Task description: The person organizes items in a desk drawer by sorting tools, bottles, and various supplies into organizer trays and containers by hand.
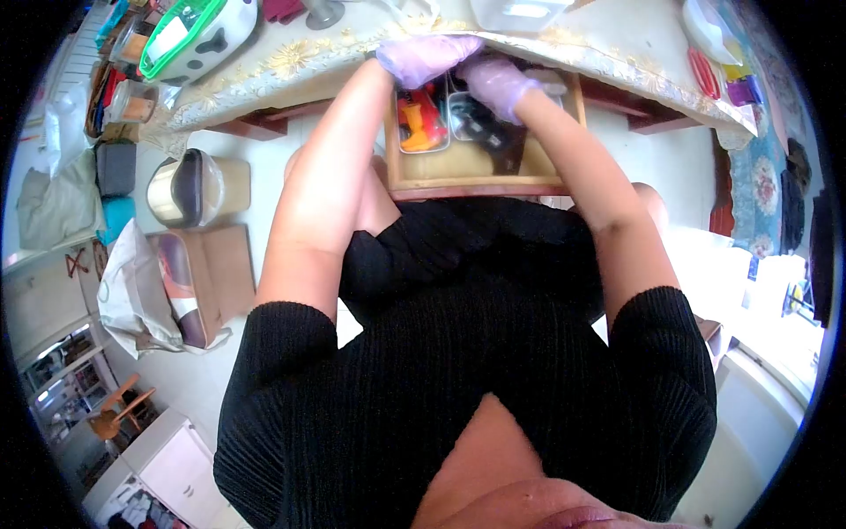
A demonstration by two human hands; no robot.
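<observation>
Both hands wear thin, pale purple gloves. My left hand is at the edge of the patterned tablecloth, its fingers pressed together on the hem and pointing right. Reaching over the pulled-out wooden drawer, my right hand has its fingertips hidden beneath the table edge, so its grip does not show. Inside the drawer, a tray at the left holds a red and orange toy-like item. Beside it, a second container holds dark items that I cannot make out, just below my right hand.
On the table stand a green-rimmed basket, a clear plastic box and red-handled scissors. A bin and a cardboard box stand on the floor at left. The drawer front is close to my lap.
</observation>
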